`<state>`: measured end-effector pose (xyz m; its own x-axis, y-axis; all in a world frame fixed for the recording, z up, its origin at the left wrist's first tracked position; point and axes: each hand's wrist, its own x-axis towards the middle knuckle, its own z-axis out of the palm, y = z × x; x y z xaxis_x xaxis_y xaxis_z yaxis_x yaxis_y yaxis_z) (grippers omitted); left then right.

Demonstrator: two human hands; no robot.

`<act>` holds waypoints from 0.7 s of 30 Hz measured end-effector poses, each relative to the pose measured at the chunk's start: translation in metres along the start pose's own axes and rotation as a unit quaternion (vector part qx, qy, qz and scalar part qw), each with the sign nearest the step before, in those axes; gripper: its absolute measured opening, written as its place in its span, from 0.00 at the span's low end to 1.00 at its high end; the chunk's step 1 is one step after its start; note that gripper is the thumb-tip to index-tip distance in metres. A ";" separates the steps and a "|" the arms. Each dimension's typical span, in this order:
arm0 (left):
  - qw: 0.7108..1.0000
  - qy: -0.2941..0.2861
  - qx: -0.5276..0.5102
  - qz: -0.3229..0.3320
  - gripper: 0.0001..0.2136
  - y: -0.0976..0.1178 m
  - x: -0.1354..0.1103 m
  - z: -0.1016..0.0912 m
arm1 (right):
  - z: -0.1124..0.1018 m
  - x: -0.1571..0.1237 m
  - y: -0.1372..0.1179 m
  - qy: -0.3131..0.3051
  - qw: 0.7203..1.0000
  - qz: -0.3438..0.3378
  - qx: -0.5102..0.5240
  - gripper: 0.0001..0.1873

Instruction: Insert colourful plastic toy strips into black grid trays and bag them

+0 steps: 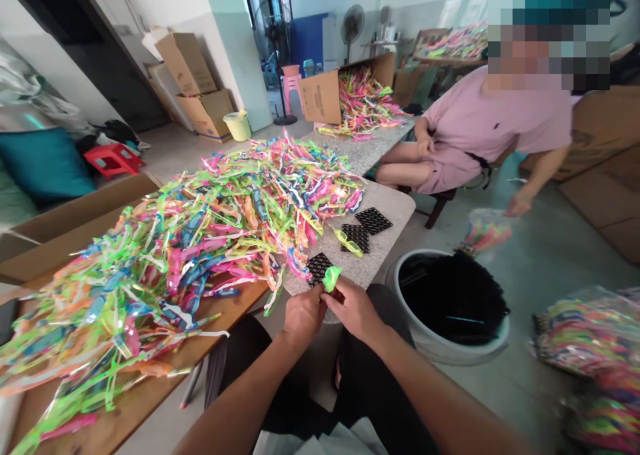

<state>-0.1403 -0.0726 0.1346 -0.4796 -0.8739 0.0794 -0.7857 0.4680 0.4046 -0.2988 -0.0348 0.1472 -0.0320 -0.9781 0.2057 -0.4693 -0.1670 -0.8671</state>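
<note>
- On a clock face centred on the person's hands, with twelve straight ahead, the bright green piece (332,278) sits right at the centre, raised over the near end of the stone table (394,205).
- The right hand (356,308) is nearly closed, thumb and fingers pinching the green piece.
- The left hand (303,315) is curled close against the right; its fingertips are partly hidden, so whether it grips the piece cannot be told.
- The stone table's rounded corner and edge run from one o'clock round to four; a speckled strip shows along this side.
- From nine to twelve o'clock, a heap of coloured strips (225,221) crowds the working space and spills over the edge of the wooden table (245,299).
- Floor shows between that edge and the white bucket (397,278) at three o'clock, where the person's legs are.
- Three black grids (374,221) lie on the stone: one at twelve, just beyond the hands, two overlapping at one.
- One pair of yellow-green glasses (349,243) rests partly on the middle grid.
- One co-worker sits at two o'clock, a hand (521,203) holding one clear bag (487,229) beyond the bucket.
- One open cardboard box (321,98) stands at twelve, far back.
</note>
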 end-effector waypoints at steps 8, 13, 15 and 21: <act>0.975 0.114 -0.126 -0.141 0.09 -0.019 -0.006 0.012 | -0.002 0.055 0.015 0.016 0.999 0.028 -0.040 0.08; 0.966 0.153 -0.132 -0.161 0.09 -0.034 0.003 0.018 | 0.008 0.096 0.028 -0.061 0.992 -0.002 -0.114 0.09; 0.972 0.142 -0.127 -0.141 0.10 -0.037 0.010 0.018 | 0.014 0.100 0.032 -0.081 0.987 -0.024 -0.135 0.08; 0.974 0.158 -0.123 -0.104 0.15 -0.041 0.024 0.019 | 0.017 0.101 0.026 -0.145 0.966 -0.086 -0.196 0.10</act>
<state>-0.1273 -0.1099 0.1024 -0.1450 -0.9617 0.2326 -0.7176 0.2640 0.6445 -0.2990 -0.1399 0.1380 0.2975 -0.9434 0.1466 -0.7460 -0.3255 -0.5810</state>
